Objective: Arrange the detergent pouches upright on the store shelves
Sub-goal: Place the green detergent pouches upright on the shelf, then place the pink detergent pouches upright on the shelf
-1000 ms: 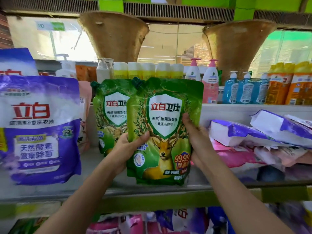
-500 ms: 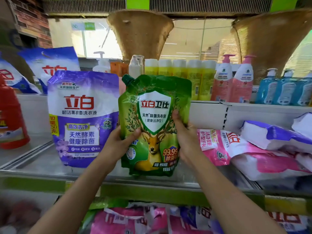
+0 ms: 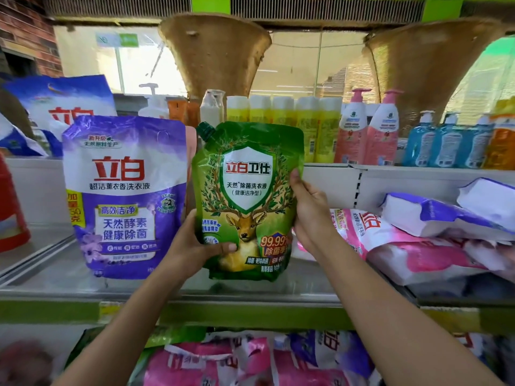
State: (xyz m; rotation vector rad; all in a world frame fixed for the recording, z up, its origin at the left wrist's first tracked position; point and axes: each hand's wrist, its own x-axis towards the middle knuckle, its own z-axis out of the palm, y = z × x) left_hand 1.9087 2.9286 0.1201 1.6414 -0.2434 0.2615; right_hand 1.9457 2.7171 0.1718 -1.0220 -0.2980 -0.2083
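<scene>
Green pouch: you hold the green deer-print detergent pouch (image 3: 245, 201) upright over the steel shelf (image 3: 306, 285), spout cap at its top left corner; whether its base touches the shelf, you cannot tell.
Your left hand: your left hand (image 3: 189, 249) grips the pouch's lower left edge, thumb laid across the front, the other fingers hidden behind.
Your right hand: your right hand (image 3: 312, 213) clasps the right edge, thumb pressed along the front, the remaining fingers out of sight behind.
Left neighbour: a purple detergent pouch (image 3: 125, 196) stands upright just beside it.
Right side: pink pouches (image 3: 390, 246) and white-and-purple pouches (image 3: 434, 215) lie flat in a heap.
Behind: pump bottles (image 3: 381, 129) and yellow bottles (image 3: 284, 112) line the higher ledge.
Below: more pink pouches lie on the lower shelf.
</scene>
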